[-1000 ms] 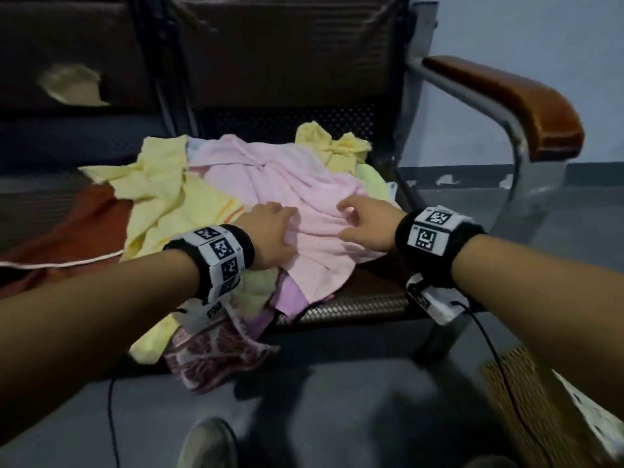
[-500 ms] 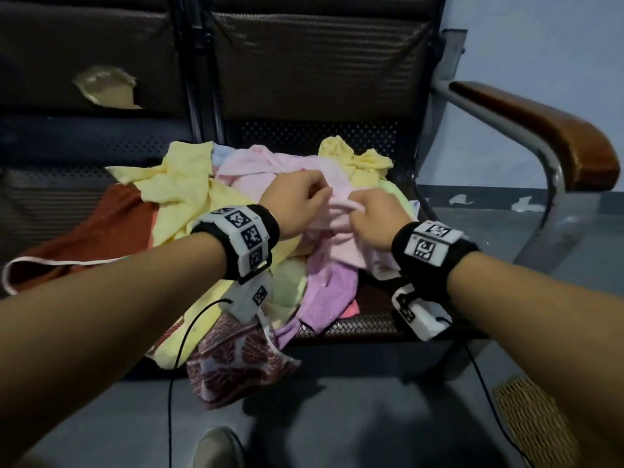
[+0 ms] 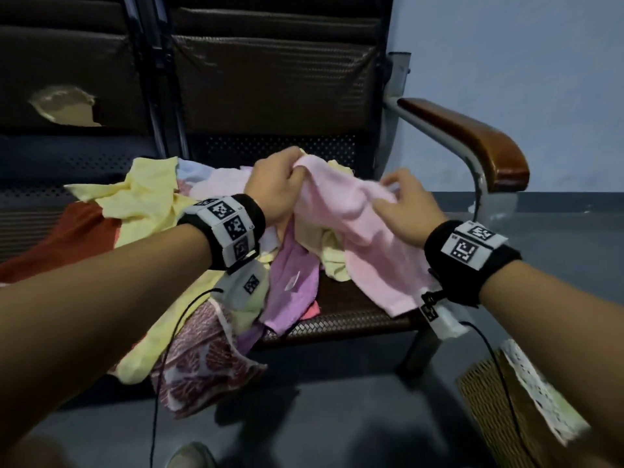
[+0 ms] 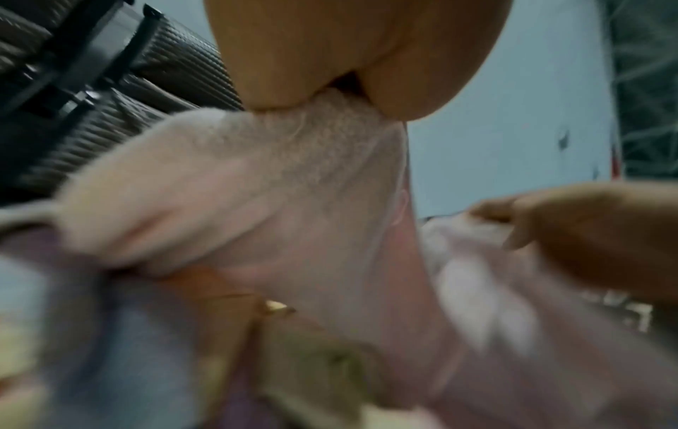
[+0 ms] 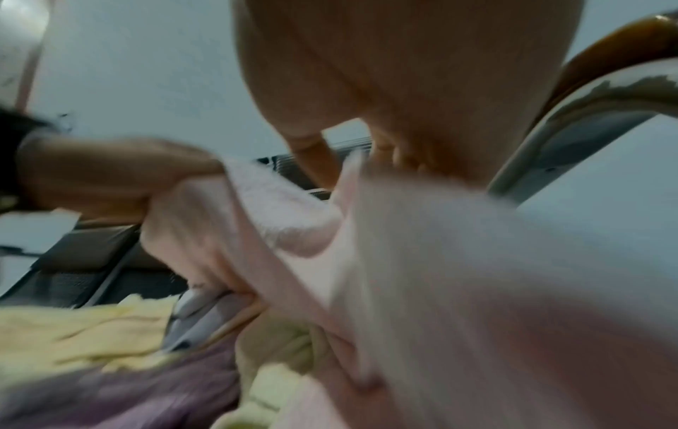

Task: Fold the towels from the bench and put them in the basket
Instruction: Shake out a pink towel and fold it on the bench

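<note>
A pale pink towel (image 3: 354, 228) hangs lifted above the pile on the bench seat (image 3: 358, 320). My left hand (image 3: 297, 170) grips one bunched corner of it in a fist, shown close up in the left wrist view (image 4: 330, 98). My right hand (image 3: 388, 194) pinches the towel's upper edge further right, thumb under and fingers over. The right wrist view is blurred but shows the right hand's fingers (image 5: 322, 156) curled at the towel's (image 5: 440, 261) edge. Yellow (image 3: 145, 201), purple (image 3: 293, 282), rust-red (image 3: 77, 238) and patterned (image 3: 209, 369) towels lie heaped underneath. The wicker basket (image 3: 496, 403) stands on the floor at lower right.
The bench has a dark woven backrest (image 3: 270, 79) and a wooden armrest (image 3: 472, 140) on a metal tube just right of my right hand. Some towels spill over the seat's front edge toward the grey floor (image 3: 337, 417). A shoe tip (image 3: 192, 456) shows at the bottom.
Both hands have raised the pink towel off the pile and drawn apart, the right hand sliding right along its edge. The towel has gone from bunched to stretched between them.
</note>
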The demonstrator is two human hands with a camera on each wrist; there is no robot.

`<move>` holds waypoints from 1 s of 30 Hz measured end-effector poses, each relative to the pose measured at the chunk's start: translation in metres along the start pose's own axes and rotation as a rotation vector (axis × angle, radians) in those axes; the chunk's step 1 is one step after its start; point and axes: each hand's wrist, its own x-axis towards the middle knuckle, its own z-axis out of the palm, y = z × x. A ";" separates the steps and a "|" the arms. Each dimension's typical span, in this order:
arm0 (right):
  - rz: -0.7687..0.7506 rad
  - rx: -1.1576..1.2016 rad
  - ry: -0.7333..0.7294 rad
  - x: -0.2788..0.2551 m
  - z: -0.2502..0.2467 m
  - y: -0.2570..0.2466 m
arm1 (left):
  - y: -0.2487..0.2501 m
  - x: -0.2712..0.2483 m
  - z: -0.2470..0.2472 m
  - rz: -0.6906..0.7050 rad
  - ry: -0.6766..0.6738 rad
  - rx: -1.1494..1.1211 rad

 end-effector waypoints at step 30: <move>-0.544 -0.148 -0.216 -0.045 -0.011 -0.046 | 0.088 -0.007 -0.038 -0.562 -0.067 -0.964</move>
